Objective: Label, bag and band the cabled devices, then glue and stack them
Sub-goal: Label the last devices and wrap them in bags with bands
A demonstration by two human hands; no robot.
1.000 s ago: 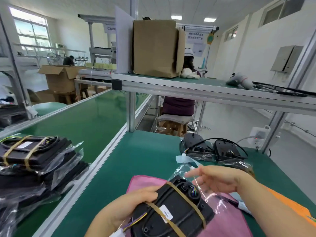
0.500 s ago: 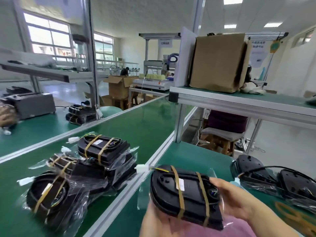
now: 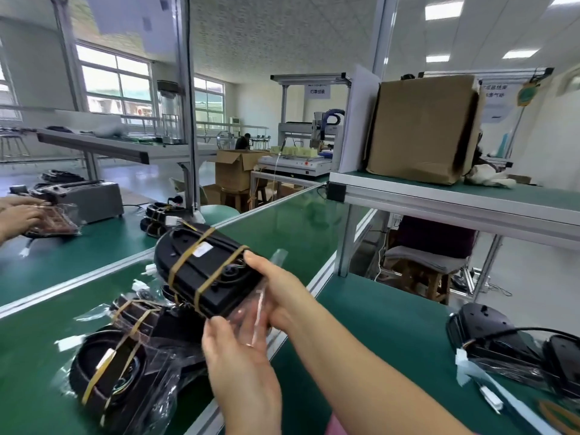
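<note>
A device (image 3: pixel 204 271), already labelled, bagged and double-banded, is held just above the pile (image 3: pixel 125 356) of finished ones. Its near end is gripped by the curled fingers of the right hand (image 3: pixel 282 296), and its bag's loose end is pinched by the left hand (image 3: pixel 238 368). Stacking is judged imminent. Well right of the pile, more devices (image 3: pixel 502 343) are seen unbanded.

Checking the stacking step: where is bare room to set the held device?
Bare belt lies beyond the pile of banded devices; bare mat lies between the rail and the cabled devices. Crowded directly under the held device.
</note>
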